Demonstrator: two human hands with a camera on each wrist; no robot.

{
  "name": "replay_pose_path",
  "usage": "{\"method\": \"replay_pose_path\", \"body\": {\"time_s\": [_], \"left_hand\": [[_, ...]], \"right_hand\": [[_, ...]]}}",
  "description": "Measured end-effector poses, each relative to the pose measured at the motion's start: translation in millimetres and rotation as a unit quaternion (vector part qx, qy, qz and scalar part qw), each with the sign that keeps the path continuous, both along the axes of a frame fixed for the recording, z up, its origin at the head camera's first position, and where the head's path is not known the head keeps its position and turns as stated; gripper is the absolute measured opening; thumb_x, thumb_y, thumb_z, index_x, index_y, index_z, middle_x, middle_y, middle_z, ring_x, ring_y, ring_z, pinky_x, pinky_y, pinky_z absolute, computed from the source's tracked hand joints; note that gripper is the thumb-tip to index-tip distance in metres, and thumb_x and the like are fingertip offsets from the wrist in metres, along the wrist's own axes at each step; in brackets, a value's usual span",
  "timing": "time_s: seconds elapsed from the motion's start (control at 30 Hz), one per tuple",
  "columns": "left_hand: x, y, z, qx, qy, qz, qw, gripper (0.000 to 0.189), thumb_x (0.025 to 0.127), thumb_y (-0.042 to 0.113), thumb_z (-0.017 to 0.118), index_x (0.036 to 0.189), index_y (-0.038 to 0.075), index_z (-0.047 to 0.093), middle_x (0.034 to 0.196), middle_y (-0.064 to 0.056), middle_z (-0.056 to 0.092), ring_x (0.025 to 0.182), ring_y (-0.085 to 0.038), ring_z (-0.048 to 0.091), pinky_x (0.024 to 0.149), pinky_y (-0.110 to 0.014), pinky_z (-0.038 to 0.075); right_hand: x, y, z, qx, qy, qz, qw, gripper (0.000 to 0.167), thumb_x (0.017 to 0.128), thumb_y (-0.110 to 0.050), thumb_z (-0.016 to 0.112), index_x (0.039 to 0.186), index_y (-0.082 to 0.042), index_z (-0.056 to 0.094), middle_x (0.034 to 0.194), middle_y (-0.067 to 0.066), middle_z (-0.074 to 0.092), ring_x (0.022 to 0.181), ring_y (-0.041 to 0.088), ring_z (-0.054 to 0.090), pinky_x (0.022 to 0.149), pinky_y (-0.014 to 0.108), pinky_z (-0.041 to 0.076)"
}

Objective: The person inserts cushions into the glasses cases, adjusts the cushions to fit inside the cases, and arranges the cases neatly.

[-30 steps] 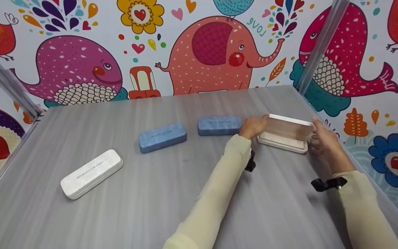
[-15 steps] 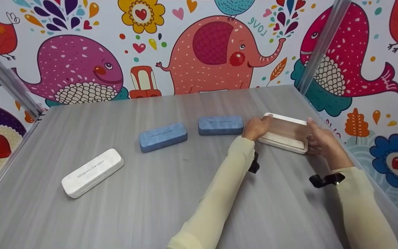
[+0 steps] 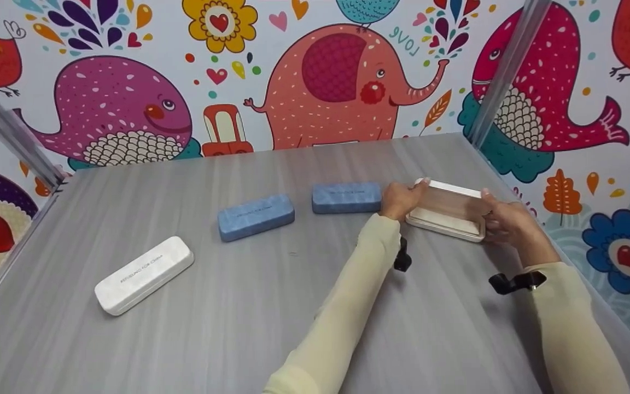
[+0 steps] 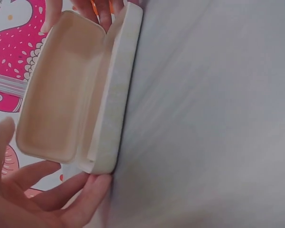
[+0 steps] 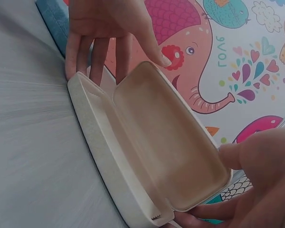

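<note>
A white glasses case (image 3: 446, 221) stands open on the grey table at the right, its hinged lid (image 4: 57, 90) raised and its beige lining showing. A flat pale insert lies in its lower half. My left hand (image 3: 402, 200) holds the left end, thumb by the lid's upper corner and fingertips (image 4: 102, 183) against the base. At the opposite end my right hand (image 3: 514, 227) grips the case, with its thumb (image 5: 230, 156) on the lid's rim and other fingers behind by the hinge. The lid's outer face is hidden.
A blue glasses case (image 3: 346, 198) sits just left of my left hand, and a second blue case (image 3: 256, 217) lies further left. A closed white case (image 3: 144, 275) lies at the left front. Printed wall panels (image 3: 227, 82) border the table (image 3: 227, 334) behind and at the sides.
The lid's top edge has shifted slightly left, and my right hand has moved left with it. My left thumb has come to the lid's corner. The other cases stay where they were.
</note>
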State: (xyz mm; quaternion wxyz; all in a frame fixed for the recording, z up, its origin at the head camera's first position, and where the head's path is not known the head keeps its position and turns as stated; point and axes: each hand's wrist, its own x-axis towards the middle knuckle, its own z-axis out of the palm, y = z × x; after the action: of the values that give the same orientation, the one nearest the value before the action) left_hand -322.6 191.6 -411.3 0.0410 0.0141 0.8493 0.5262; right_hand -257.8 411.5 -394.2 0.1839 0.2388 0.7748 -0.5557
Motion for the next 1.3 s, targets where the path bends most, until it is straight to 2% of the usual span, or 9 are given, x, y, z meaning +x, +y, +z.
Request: {"method": "replay_pose_path", "body": {"time_s": [0.13, 0.3, 0.43, 0.6, 0.7, 0.8, 1.0, 1.17, 1.3], "left_hand": [[-0.3, -1.5, 2.7, 0.0, -0.009, 0.001, 1.0, 0.044, 0.093, 0.044, 0.068, 0.092, 0.001, 0.078, 0.099, -0.011, 0.075, 0.079, -0.014, 0.058, 0.077, -0.029, 0.056], [-1.6, -4.0, 5.8, 0.03, -0.058, -0.029, 0.9975, 0.043, 0.095, 0.04, 0.066, 0.101, -0.002, 0.071, 0.084, -0.006, 0.061, 0.074, -0.017, 0.056, 0.074, -0.042, 0.062], [-3.5, -3.6, 5.8, 0.032, -0.077, -0.032, 0.996, 0.044, 0.094, 0.039, 0.068, 0.107, -0.003, 0.07, 0.088, -0.006, 0.064, 0.075, -0.018, 0.061, 0.073, -0.046, 0.063], [-2.6, -3.9, 4.0, 0.048, -0.075, -0.021, 0.9958, 0.035, 0.093, 0.035, 0.071, 0.094, -0.001, 0.071, 0.082, -0.004, 0.061, 0.072, -0.016, 0.058, 0.073, -0.045, 0.063], [-0.7, -4.4, 3.8, 0.052, -0.066, -0.019, 0.9963, 0.034, 0.093, 0.032, 0.072, 0.076, 0.005, 0.063, 0.072, 0.0, 0.049, 0.068, -0.014, 0.052, 0.068, -0.039, 0.06], [1.0, -3.8, 3.9, 0.049, -0.064, -0.018, 0.9966, 0.037, 0.093, 0.032, 0.073, 0.069, 0.01, 0.056, 0.068, 0.002, 0.045, 0.066, -0.014, 0.05, 0.064, -0.035, 0.056], [2.0, -3.1, 2.4, 0.049, -0.075, -0.019, 0.9958, 0.036, 0.093, 0.031, 0.072, 0.068, 0.012, 0.056, 0.065, 0.004, 0.045, 0.062, -0.012, 0.049, 0.071, -0.039, 0.06], [2.1, -5.2, -1.5, 0.045, -0.066, -0.031, 0.9963, 0.038, 0.093, 0.029, 0.072, 0.064, 0.012, 0.056, 0.059, 0.004, 0.043, 0.054, -0.011, 0.045, 0.053, -0.026, 0.045], [4.5, -7.4, -2.4, 0.056, -0.06, -0.024, 0.9964, 0.022, 0.092, 0.027, 0.074, 0.087, 0.006, 0.076, 0.069, 0.0, 0.058, 0.061, -0.011, 0.051, 0.054, -0.022, 0.041]], "right_hand": [[-0.1, -1, 1.8, 0.004, -0.003, 0.01, 0.9999, 0.098, 0.099, -0.067, 0.027, 0.157, 0.006, -0.003, 0.165, 0.029, 0.007, 0.15, 0.044, 0.021, 0.12, 0.051, 0.032], [2.0, -2, 3.2, 0.013, -0.003, 0.019, 0.9997, 0.093, 0.102, -0.062, 0.026, 0.156, 0.008, -0.003, 0.164, 0.031, 0.008, 0.149, 0.045, 0.022, 0.121, 0.052, 0.03], [3.9, -2, 0.9, 0.01, 0.009, 0.024, 0.9996, 0.089, 0.103, -0.058, 0.025, 0.156, 0.009, -0.001, 0.164, 0.031, 0.01, 0.149, 0.044, 0.025, 0.121, 0.05, 0.03], [5.5, 0, -0.2, -0.001, 0.012, 0.036, 0.9993, 0.089, 0.104, -0.058, 0.023, 0.155, 0.008, -0.009, 0.164, 0.032, 0.005, 0.151, 0.045, 0.021, 0.122, 0.05, 0.027], [6.6, 2, 0.1, -0.011, 0.012, 0.041, 0.999, 0.089, 0.104, -0.057, 0.025, 0.155, 0.007, -0.01, 0.164, 0.031, 0.003, 0.152, 0.044, 0.019, 0.123, 0.05, 0.024], [8.3, 2, -0.1, -0.016, 0.017, 0.047, 0.9986, 0.088, 0.105, -0.056, 0.025, 0.155, 0.007, -0.01, 0.164, 0.03, 0.001, 0.152, 0.044, 0.016, 0.123, 0.051, 0.023], [12.2, 1, -3.6, -0.016, 0.036, 0.052, 0.9979, 0.089, 0.104, -0.056, 0.026, 0.155, 0.01, -0.007, 0.164, 0.032, 0.006, 0.151, 0.044, 0.02, 0.122, 0.05, 0.024], [16.0, 2, -7.8, -0.011, 0.052, 0.054, 0.9971, 0.089, 0.104, -0.055, 0.026, 0.154, 0.013, -0.004, 0.162, 0.034, 0.012, 0.147, 0.043, 0.025, 0.122, 0.05, 0.026], [18.2, 0, -11.2, 0.011, 0.061, 0.047, 0.9969, 0.09, 0.104, -0.057, 0.027, 0.154, 0.013, 0.0, 0.16, 0.034, 0.016, 0.144, 0.044, 0.028, 0.123, 0.051, 0.026]]}}
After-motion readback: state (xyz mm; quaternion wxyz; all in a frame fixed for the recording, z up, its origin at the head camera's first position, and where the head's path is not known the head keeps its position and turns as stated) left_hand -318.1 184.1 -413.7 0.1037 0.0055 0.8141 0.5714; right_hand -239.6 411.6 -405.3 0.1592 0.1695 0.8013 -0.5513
